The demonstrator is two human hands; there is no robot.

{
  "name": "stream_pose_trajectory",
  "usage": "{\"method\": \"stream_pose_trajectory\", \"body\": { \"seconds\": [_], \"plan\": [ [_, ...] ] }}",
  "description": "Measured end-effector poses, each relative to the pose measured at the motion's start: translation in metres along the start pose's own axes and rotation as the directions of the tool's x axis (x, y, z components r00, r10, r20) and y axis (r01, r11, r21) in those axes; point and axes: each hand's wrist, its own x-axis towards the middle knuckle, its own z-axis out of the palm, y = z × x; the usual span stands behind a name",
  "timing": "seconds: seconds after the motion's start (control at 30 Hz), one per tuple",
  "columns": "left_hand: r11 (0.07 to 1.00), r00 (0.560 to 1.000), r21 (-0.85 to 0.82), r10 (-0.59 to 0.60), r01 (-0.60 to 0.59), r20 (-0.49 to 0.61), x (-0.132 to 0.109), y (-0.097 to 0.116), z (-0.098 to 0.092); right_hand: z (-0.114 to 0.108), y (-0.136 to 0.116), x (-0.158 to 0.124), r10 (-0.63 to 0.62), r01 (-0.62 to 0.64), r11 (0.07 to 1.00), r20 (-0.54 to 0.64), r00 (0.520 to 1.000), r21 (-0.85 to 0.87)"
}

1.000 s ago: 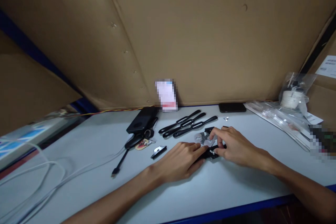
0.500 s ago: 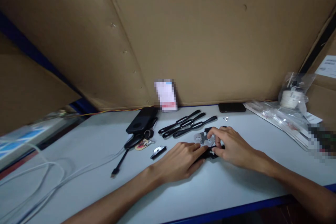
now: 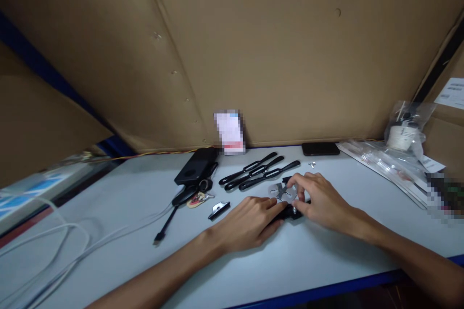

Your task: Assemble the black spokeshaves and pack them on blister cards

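My left hand [image 3: 253, 217] lies over a black spokeshave [image 3: 297, 215], its fingers closed on the tool and hiding much of it. From the right, my right hand [image 3: 319, 200] reaches over the same tool. Its thumb and fingertips pinch around a small silver thumbscrew [image 3: 294, 210] on the tool's middle. Just beyond the fingertips lie flat grey metal blades [image 3: 281, 191], partly covered by the right hand. Three more black spokeshave bodies [image 3: 259, 172] rest side by side behind them. A shiny black-edged clamp plate [image 3: 219, 210] lies left of my left hand.
A loose silver wing screw [image 3: 311, 165] sits near a dark phone [image 3: 321, 148]. To the left are a black power bank [image 3: 195, 166], keys with a tag [image 3: 197, 200] and white cables [image 3: 76, 246]. Plastic bags [image 3: 387, 164] lie at right, below a bagged white cup [image 3: 400, 136]. Cardboard [image 3: 271, 58] walls the back.
My right hand's fingertips have shifted slightly at the thumbscrew, showing more of it and of the blades. My left hand stays in place.
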Motion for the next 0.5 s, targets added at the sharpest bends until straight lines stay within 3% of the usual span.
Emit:
{"method": "stream_pose_trajectory", "body": {
  "seconds": [0.2, 0.33, 0.5],
  "plan": [
    [1.0, 1.0, -0.008, 0.009, -0.009, -0.022, 0.0, 0.0, 0.0, 0.002, 0.002, -0.003, -0.027, 0.031, 0.997, 0.044, 0.999, -0.075],
    [1.0, 1.0, -0.007, 0.011, -0.011, -0.016, 0.001, -0.001, 0.001, -0.006, 0.011, 0.002, 0.031, -0.029, 0.999, 0.053, 0.998, -0.021],
    [1.0, 1.0, 0.002, 0.006, -0.006, -0.015, 0.0, -0.001, 0.002, -0.009, 0.004, -0.001, 0.006, -0.011, 0.999, 0.114, 0.993, 0.046]
  ]
}}
